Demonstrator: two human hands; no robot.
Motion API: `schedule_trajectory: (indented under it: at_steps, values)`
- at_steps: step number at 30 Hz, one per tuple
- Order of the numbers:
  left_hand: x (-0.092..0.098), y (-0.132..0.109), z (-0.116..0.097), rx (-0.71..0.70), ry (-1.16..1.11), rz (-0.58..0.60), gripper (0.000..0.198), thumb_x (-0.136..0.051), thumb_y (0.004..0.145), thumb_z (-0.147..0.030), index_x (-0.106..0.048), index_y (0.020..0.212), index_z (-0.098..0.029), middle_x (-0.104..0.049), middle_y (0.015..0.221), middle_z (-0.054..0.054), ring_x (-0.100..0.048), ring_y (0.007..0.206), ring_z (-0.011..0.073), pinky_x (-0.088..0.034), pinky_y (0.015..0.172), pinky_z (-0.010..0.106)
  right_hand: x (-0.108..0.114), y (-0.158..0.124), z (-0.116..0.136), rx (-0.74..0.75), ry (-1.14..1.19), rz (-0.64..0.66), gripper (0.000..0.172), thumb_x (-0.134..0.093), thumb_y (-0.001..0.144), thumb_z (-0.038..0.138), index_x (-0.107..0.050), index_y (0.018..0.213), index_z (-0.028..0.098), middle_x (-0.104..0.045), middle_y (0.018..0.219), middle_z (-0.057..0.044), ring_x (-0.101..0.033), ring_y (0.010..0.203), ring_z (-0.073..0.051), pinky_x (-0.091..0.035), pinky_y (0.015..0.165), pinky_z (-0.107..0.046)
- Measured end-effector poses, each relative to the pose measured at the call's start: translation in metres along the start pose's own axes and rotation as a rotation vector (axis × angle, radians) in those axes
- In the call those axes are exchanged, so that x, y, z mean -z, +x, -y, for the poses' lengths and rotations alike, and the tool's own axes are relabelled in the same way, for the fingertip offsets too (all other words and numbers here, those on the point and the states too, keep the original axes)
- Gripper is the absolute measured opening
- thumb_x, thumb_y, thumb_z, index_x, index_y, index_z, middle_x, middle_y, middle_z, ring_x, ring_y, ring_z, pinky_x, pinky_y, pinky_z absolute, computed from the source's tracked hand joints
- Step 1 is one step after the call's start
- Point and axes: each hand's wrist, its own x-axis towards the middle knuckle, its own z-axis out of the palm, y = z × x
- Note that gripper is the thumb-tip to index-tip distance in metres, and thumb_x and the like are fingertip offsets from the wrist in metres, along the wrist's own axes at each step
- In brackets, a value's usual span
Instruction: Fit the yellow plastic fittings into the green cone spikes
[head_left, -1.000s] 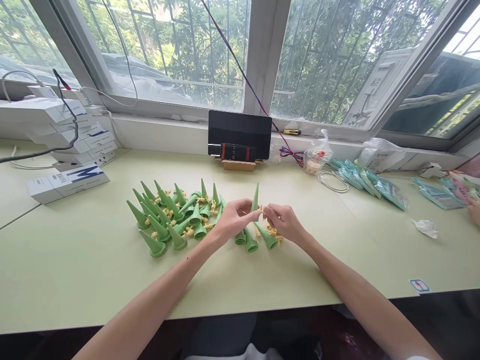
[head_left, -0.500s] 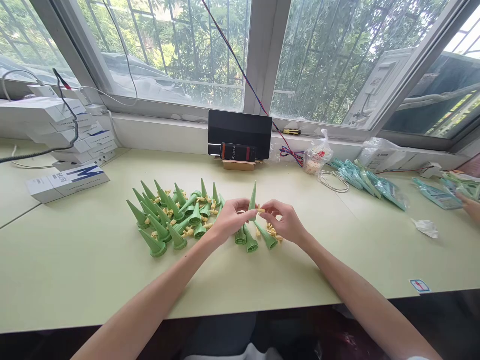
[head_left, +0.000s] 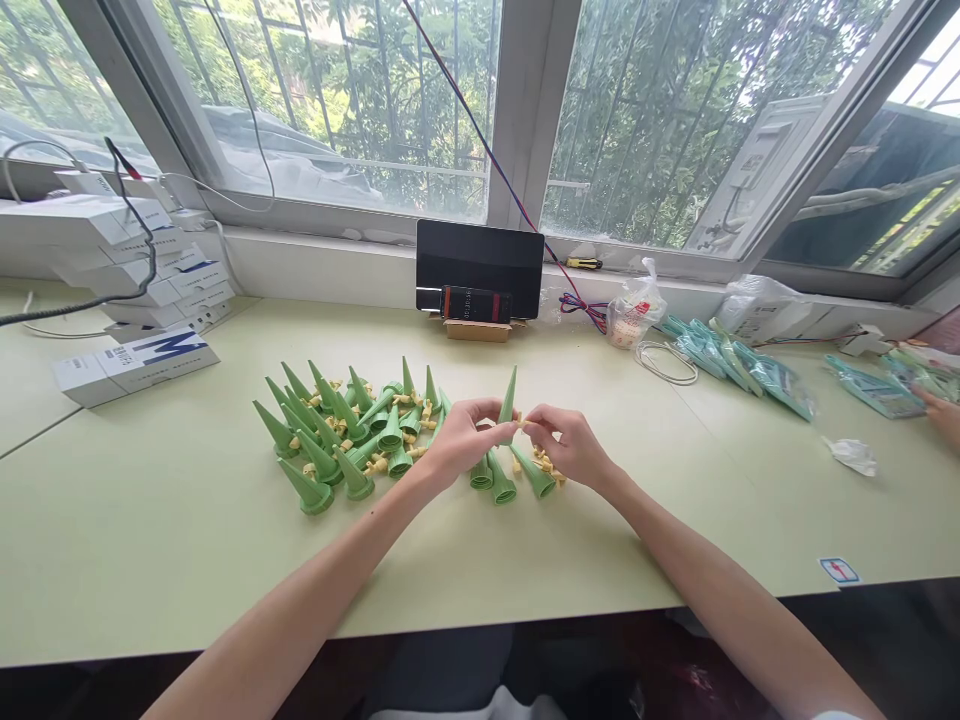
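Note:
My left hand (head_left: 470, 436) is closed around the lower part of a green plastic cone (head_left: 508, 397), whose tip points up. At the cone's right side my right hand (head_left: 568, 440) pinches a small yellow plastic valve (head_left: 523, 424), mostly covered by the fingers; whether it is seated in the cone I cannot tell. Below the hands lie a few loose green cones (head_left: 502, 484), open ends toward me. More small yellow valves (head_left: 556, 474) lie partly hidden under my right hand. Left of my left hand is a group of several green cones (head_left: 315, 460) with yellow valves among them.
A phone (head_left: 475, 304) leans against a dark tablet (head_left: 480, 262) at the back. White boxes (head_left: 150, 250) are stacked at left. Bagged teal packs (head_left: 772, 378), a white cable (head_left: 666, 364) and crumpled tissue (head_left: 853, 456) lie at right. Another person's hand (head_left: 942, 412) shows at the right edge.
The green cone has tilted slightly to the right. My right fingers have closed further over the yellow valve, so less of it shows.

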Motion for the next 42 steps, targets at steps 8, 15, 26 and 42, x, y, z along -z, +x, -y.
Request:
schedule_trajectory:
  at_steps: [8, 15, 26, 42]
  values:
    - [-0.0023, 0.0010, -0.0006, 0.006, -0.039, 0.018, 0.024, -0.068, 0.075, -0.034, -0.072, 0.089, -0.014, -0.067, 0.088, 0.006, -0.058, 0.078, 0.0161, -0.045, 0.070, 0.026, 0.0006, -0.0008, -0.0022, -0.016, -0.037, 0.030, 0.038, -0.039, 0.099, 0.036, -0.049, 0.067, 0.019, -0.045, 0.055, 0.004, -0.041, 0.049, -0.010, -0.036, 0.051, -0.024]
    - [0.0004, 0.0014, 0.0032, -0.001, 0.026, -0.025, 0.020, -0.065, 0.079, -0.034, -0.070, 0.085, -0.016, -0.067, 0.085, 0.004, -0.059, 0.079, 0.0161, -0.043, 0.072, 0.027, 0.0001, 0.0013, 0.0021, 0.004, 0.052, -0.020, 0.019, -0.057, 0.091, 0.038, -0.060, 0.093, 0.019, -0.063, 0.080, -0.003, -0.055, 0.062, -0.013, -0.047, 0.058, -0.026]
    - [-0.0002, 0.0002, 0.0019, -0.001, 0.036, -0.015, 0.026, -0.064, 0.077, -0.038, -0.071, 0.088, -0.015, -0.063, 0.082, 0.004, -0.055, 0.074, 0.0152, -0.043, 0.065, 0.026, -0.0010, 0.0001, -0.0005, 0.004, 0.039, -0.016, 0.017, -0.055, 0.092, 0.034, -0.055, 0.083, 0.020, -0.062, 0.073, -0.001, -0.053, 0.059, -0.012, -0.046, 0.057, -0.026]
    - [-0.0019, -0.0011, -0.0020, -0.012, -0.019, 0.024, 0.021, -0.068, 0.076, -0.035, -0.069, 0.084, -0.015, -0.063, 0.082, 0.002, -0.054, 0.068, 0.0116, -0.041, 0.061, 0.022, 0.0005, -0.0005, -0.0010, 0.011, -0.070, 0.030, 0.027, -0.042, 0.096, 0.031, -0.052, 0.074, 0.019, -0.049, 0.064, 0.002, -0.039, 0.054, -0.011, -0.033, 0.054, -0.025]
